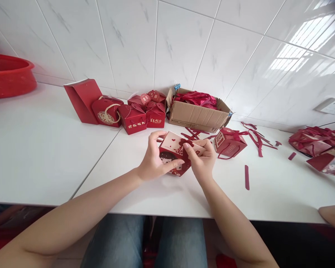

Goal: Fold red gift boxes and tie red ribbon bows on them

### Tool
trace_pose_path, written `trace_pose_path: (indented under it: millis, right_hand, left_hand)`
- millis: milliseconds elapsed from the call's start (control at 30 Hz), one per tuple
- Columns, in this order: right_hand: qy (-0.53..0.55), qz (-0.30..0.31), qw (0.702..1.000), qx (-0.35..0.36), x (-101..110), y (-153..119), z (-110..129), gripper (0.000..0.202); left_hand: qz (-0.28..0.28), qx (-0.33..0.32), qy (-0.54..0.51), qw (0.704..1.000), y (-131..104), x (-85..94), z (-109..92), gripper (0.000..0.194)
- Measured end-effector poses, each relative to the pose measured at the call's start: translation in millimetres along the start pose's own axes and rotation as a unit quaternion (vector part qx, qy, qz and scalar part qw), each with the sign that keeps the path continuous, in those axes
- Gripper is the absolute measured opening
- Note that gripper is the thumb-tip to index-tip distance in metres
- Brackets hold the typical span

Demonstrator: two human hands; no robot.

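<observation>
A small red and white gift box with cartoon faces printed on it is held above the white table, tilted, between both hands. My left hand grips its left side, with the thumb across the printed front. My right hand holds the right side, its thumb pressing near a dark red round piece on the box's top. The fingers behind the box are partly hidden.
Behind stands a cardboard box of red ribbons, with several small red boxes to its left. A ribboned red box and loose strips lie right. A red basin is far left; another person's arm shows at right.
</observation>
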State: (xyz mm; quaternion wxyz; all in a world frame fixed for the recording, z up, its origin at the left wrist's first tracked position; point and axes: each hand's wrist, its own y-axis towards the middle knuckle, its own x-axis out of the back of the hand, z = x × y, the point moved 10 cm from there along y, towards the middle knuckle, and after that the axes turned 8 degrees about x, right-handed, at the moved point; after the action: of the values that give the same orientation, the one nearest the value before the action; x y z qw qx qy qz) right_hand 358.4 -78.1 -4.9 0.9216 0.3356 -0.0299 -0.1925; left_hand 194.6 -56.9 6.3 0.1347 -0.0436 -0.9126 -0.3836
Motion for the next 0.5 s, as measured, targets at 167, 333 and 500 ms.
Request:
trace_pose_path:
  millis: [167,333,500]
  right_hand:
    - [-0.008,-0.006,1.0,-0.002,-4.5,-0.3,4.0,0.033]
    - [0.014,-0.017,1.0,-0.008,-0.1,1.6,0.5,0.033]
    - [-0.016,-0.008,1.0,0.007,4.7,2.4,-2.5,0.032]
  left_hand:
    - [-0.043,0.055,0.054,0.996,-2.7,-5.0,9.4,0.088]
    - [-0.052,0.024,0.097,0.994,8.4,8.6,-0.3,0.065]
    - [-0.026,0.014,0.072,0.997,23.6,28.2,-2.1,0.035]
